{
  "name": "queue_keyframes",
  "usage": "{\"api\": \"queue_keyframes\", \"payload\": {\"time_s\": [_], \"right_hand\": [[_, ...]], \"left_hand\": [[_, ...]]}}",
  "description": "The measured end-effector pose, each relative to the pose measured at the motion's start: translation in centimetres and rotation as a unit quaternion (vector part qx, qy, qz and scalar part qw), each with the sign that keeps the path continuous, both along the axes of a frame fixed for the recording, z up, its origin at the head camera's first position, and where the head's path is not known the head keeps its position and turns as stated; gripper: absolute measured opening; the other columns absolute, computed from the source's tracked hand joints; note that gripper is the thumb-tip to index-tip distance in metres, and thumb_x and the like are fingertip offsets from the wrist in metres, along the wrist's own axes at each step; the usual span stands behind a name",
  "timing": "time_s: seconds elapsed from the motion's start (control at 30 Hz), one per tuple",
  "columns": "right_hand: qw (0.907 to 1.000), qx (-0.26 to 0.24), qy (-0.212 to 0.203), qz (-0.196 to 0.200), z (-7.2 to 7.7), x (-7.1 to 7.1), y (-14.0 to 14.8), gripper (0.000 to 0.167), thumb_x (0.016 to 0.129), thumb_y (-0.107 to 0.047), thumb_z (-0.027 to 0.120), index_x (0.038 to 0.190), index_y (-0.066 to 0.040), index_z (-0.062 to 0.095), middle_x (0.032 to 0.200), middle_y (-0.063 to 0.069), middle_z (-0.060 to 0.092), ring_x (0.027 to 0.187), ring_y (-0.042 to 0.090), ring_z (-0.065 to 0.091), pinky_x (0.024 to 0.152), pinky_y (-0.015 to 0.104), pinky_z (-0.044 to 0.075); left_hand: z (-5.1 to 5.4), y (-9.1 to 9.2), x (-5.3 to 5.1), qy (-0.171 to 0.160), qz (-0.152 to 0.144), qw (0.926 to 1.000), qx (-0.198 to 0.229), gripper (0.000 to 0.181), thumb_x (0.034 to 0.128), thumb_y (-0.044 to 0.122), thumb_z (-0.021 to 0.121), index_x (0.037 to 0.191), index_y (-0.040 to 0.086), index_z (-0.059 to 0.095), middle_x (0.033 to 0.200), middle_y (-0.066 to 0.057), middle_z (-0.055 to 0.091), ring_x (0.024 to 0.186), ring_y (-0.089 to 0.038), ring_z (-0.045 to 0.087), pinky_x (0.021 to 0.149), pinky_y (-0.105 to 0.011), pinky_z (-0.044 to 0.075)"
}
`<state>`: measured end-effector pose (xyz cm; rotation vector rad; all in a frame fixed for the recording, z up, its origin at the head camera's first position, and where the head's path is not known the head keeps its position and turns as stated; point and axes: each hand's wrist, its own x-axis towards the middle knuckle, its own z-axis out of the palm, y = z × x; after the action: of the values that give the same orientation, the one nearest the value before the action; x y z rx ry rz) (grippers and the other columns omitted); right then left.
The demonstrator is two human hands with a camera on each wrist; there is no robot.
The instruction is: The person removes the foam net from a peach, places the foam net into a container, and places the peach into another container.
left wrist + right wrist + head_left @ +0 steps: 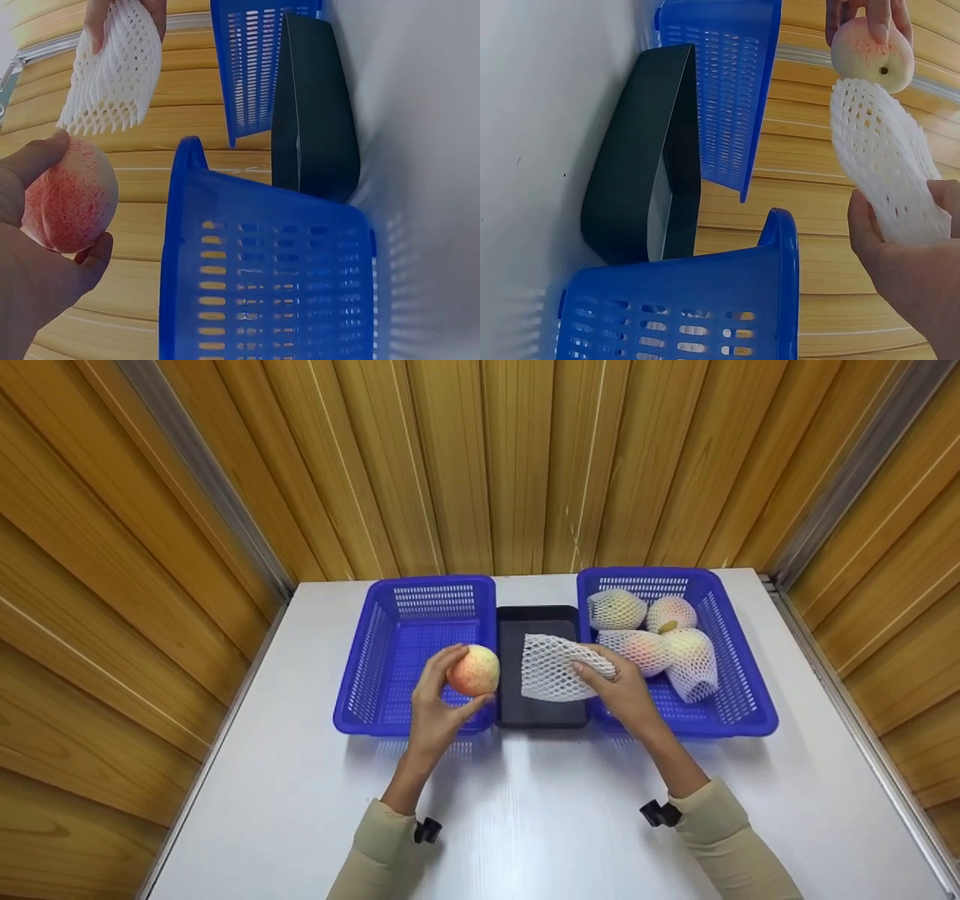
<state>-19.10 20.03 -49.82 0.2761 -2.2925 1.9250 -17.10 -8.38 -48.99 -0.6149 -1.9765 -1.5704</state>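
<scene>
My left hand holds a bare red-and-yellow peach between thumb and fingers, above the front right of the left blue basket. In the left wrist view the peach shows its red side and crease. My right hand pinches one end of a white foam net sleeve, which looks slack and holds no fruit. The sleeve's wide end points at the peach, over the black tray. In the right wrist view the sleeve lies close to the peach; whether they touch I cannot tell.
At the right stands a second blue basket with several peaches in net sleeves. The black tray sits between both baskets on a white table. Wood-patterned walls enclose the back and sides.
</scene>
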Motion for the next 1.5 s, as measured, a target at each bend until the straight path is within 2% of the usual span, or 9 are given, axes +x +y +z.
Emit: {"api": "queue_keyframes", "payload": {"time_s": [0.27,0.53,0.77,0.87,1.0,1.2,1.33,1.43,1.5], "right_hand": [[1.0000,-0.006,0.004,0.003,-0.2,-0.3,0.3,0.037,0.100,-0.010,0.064,0.136,0.000,0.061,0.128,0.019,0.065,0.107,0.014,0.066,0.091,0.022,0.055],[0.9997,-0.020,0.013,-0.005,-0.6,-0.4,0.5,0.034,0.102,-0.009,0.060,0.135,0.002,0.060,0.126,0.021,0.066,0.105,0.014,0.067,0.090,0.023,0.055],[0.9996,-0.013,0.008,-0.022,-0.9,-0.2,0.6,0.034,0.102,-0.007,0.059,0.135,0.003,0.060,0.126,0.021,0.066,0.103,0.011,0.067,0.088,0.021,0.055],[0.9996,-0.005,0.019,-0.018,-0.9,-0.3,0.6,0.034,0.103,-0.007,0.058,0.135,0.002,0.060,0.126,0.021,0.066,0.105,0.013,0.067,0.089,0.021,0.055],[0.9995,0.012,0.030,-0.008,-1.0,-0.5,0.3,0.035,0.103,-0.007,0.057,0.137,0.002,0.058,0.128,0.021,0.065,0.110,0.018,0.066,0.091,0.021,0.054],[0.9993,0.030,0.023,0.002,-1.4,-0.6,-0.5,0.037,0.102,-0.002,0.055,0.139,-0.001,0.058,0.133,0.020,0.063,0.116,0.027,0.062,0.090,0.018,0.051],[0.9971,0.053,0.055,0.000,-1.6,-0.9,-0.8,0.036,0.101,0.001,0.056,0.137,-0.002,0.061,0.134,0.017,0.064,0.121,0.029,0.061,0.094,0.018,0.049],[0.9910,0.095,0.094,-0.009,-1.7,-1.2,-1.2,0.039,0.098,0.008,0.056,0.135,-0.003,0.063,0.134,0.015,0.065,0.124,0.028,0.059,0.099,0.026,0.049],[0.9843,0.128,0.121,-0.016,-1.8,-1.5,-1.6,0.044,0.095,0.013,0.056,0.135,-0.004,0.064,0.134,0.015,0.064,0.125,0.031,0.058,0.103,0.037,0.048]], "left_hand": [[-0.6,-1.1,0.0,-0.023,0.026,0.9991,-0.023,0.069,0.0665,-0.009,0.090,0.129,-0.007,0.060,0.134,-0.027,0.056,0.126,-0.042,0.055,0.102,-0.048,0.052],[-1.1,-1.8,-0.4,-0.046,0.033,0.9982,-0.021,0.069,0.0683,-0.008,0.090,0.131,-0.005,0.060,0.136,-0.025,0.055,0.128,-0.040,0.054,0.104,-0.050,0.050],[-4.3,-2.4,-2.1,-0.045,0.046,0.9975,-0.032,0.075,0.0661,-0.005,0.092,0.133,-0.002,0.060,0.137,-0.023,0.055,0.129,-0.039,0.054,0.103,-0.045,0.051],[-4.8,-2.8,-2.5,-0.050,0.047,0.9970,-0.036,0.075,0.0669,0.000,0.093,0.135,0.004,0.061,0.138,-0.017,0.056,0.128,-0.034,0.055,0.102,-0.042,0.053],[-5.0,-3.3,-2.9,-0.057,0.047,0.9964,-0.041,0.074,0.0687,0.004,0.094,0.135,0.010,0.061,0.138,-0.012,0.057,0.128,-0.029,0.055,0.103,-0.039,0.052],[-4.9,-4.2,-3.1,-0.066,0.063,0.9934,-0.070,0.073,0.0683,0.004,0.094,0.134,0.011,0.063,0.137,-0.012,0.058,0.130,-0.028,0.054,0.107,-0.039,0.049],[-4.7,-4.6,-3.4,-0.061,0.075,0.9908,-0.095,0.073,0.0661,0.003,0.095,0.132,0.009,0.064,0.134,-0.014,0.059,0.128,-0.031,0.055,0.109,-0.044,0.047],[-4.6,-4.7,-4.0,-0.058,0.077,0.9886,-0.116,0.073,0.0654,0.003,0.095,0.131,0.008,0.064,0.132,-0.015,0.060,0.126,-0.033,0.056,0.109,-0.047,0.046],[-4.7,-4.8,-4.4,-0.061,0.079,0.9863,-0.132,0.072,0.0654,0.004,0.095,0.131,0.008,0.064,0.131,-0.015,0.060,0.125,-0.034,0.057,0.109,-0.048,0.046]]}}
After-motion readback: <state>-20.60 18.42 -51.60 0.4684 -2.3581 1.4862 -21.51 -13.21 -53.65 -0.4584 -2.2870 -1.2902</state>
